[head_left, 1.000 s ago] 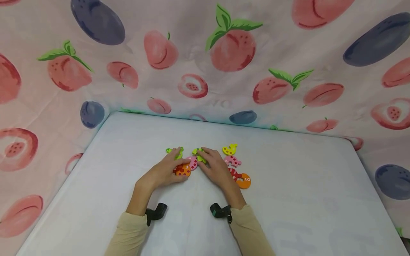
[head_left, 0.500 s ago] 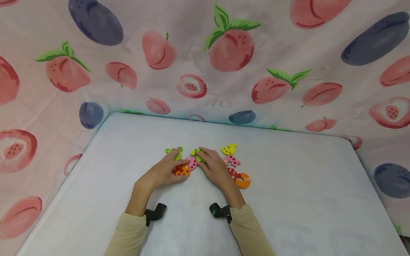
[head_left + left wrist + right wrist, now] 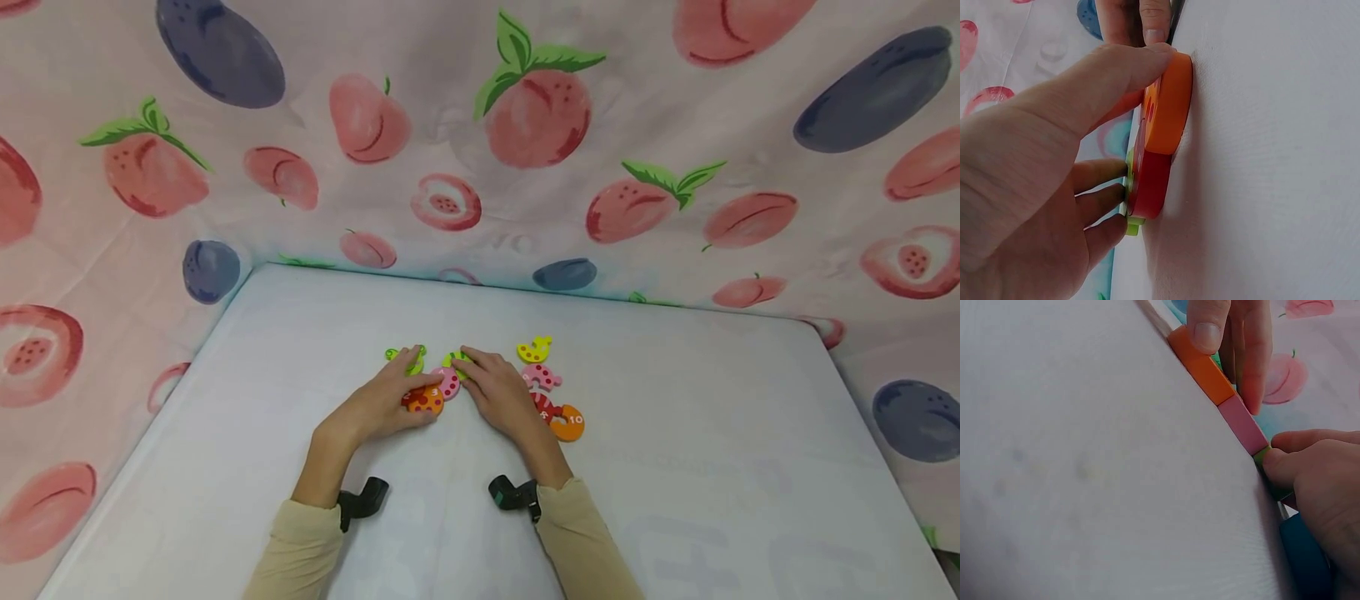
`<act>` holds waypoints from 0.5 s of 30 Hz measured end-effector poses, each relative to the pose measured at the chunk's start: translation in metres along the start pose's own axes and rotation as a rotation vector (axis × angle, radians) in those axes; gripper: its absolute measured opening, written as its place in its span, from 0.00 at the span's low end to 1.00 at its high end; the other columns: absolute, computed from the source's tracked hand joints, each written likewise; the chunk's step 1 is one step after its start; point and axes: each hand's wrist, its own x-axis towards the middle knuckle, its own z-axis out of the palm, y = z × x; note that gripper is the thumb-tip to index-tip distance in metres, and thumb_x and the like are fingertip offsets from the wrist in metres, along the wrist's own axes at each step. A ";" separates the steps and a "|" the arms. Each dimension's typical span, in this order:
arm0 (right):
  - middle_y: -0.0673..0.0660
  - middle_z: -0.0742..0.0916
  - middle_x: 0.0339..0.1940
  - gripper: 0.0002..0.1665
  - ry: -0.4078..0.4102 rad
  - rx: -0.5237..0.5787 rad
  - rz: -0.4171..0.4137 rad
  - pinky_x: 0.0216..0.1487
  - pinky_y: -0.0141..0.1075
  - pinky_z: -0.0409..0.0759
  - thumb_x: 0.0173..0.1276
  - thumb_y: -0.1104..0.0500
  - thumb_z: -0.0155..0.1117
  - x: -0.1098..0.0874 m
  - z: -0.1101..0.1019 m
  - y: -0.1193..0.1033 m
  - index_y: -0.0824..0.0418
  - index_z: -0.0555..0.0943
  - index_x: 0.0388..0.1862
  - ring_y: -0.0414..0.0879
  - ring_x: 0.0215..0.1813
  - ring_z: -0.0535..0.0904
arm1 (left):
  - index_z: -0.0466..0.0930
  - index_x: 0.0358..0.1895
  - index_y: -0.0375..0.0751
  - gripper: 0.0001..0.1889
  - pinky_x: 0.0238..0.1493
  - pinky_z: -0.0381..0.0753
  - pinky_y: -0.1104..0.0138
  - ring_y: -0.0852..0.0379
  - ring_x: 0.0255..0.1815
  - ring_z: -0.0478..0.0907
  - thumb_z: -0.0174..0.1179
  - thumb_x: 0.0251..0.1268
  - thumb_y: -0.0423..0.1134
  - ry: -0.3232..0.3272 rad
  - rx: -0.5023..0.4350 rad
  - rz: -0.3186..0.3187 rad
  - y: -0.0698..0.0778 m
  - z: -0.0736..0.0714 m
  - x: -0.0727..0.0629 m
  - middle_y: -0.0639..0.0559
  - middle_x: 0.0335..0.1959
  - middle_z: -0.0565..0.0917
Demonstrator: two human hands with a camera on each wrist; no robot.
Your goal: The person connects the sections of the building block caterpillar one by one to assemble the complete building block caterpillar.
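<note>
My left hand (image 3: pixel 386 398) rests with extended fingers over a row of joined number puzzle pieces. Its thumb lies against the orange spotted piece (image 3: pixel 425 401) marked 3, beside a mostly covered red piece (image 3: pixel 1150 184). Under its far fingertips is a light green piece with curled feelers (image 3: pixel 393 354). Adjoining the orange one is a pink spotted piece (image 3: pixel 450 384). Between thumb and finger, my right hand (image 3: pixel 497 392) pinches a green striped piece (image 3: pixel 457 358) at the pink piece's end. A blue piece (image 3: pixel 1302 556) shows below that hand in the right wrist view.
Right of my right hand lie a yellow piece (image 3: pixel 534 351), a pink piece (image 3: pixel 543 377), a red piece (image 3: pixel 543 406) and an orange piece marked 10 (image 3: pixel 567 423). Fruit-print cloth (image 3: pixel 450 125) rises behind the white table (image 3: pixel 712 433).
My right hand has shifted slightly left, turning the green piece and bringing it against the pink one. The left hand stays in place on its pieces.
</note>
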 end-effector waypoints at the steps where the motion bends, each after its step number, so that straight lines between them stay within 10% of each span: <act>1: 0.50 0.74 0.72 0.23 -0.004 -0.004 0.003 0.70 0.47 0.70 0.74 0.52 0.55 0.000 0.000 0.000 0.48 0.74 0.67 0.49 0.71 0.70 | 0.71 0.68 0.54 0.31 0.69 0.64 0.41 0.38 0.79 0.48 0.66 0.60 0.49 0.000 0.001 0.000 0.000 0.000 0.000 0.42 0.79 0.50; 15: 0.52 0.75 0.71 0.27 -0.019 0.062 0.134 0.72 0.44 0.69 0.76 0.55 0.50 0.001 -0.002 -0.006 0.53 0.66 0.72 0.48 0.72 0.70 | 0.71 0.68 0.54 0.32 0.70 0.63 0.41 0.40 0.80 0.47 0.68 0.59 0.49 0.015 -0.003 -0.020 -0.001 0.002 0.001 0.44 0.79 0.51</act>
